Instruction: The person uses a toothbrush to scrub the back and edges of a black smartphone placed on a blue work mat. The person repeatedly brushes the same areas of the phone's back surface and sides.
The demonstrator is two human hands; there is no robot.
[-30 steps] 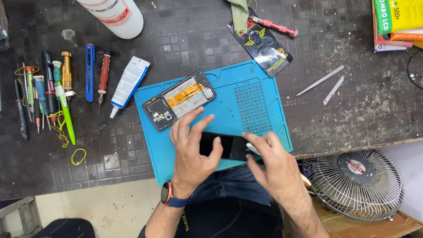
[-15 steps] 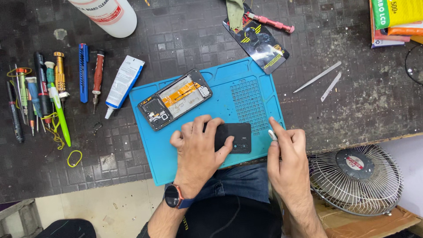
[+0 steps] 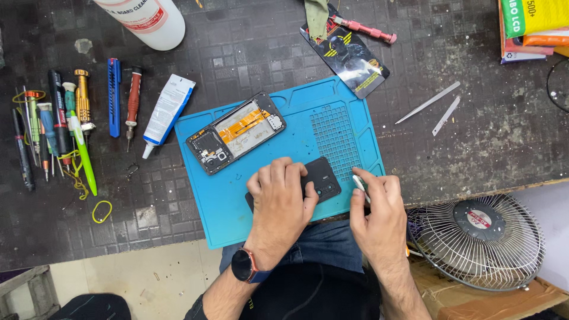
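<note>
Black back cover (image 3: 317, 178) lies flat on the blue mat (image 3: 207, 219) at the near bench edge. Left hand (image 3: 280, 204) presses it down, fingers spread. Right hand (image 3: 376, 216) just beside it, fingers pinching a thin white tool (image 3: 358, 182). Looks like prying or cleaning the cover edge; next calls for a steady hold. Opened phone (image 3: 236, 131) lies farther back on the mat. White bottle (image 3: 148, 18) at far edge, contents hidden.
</note>
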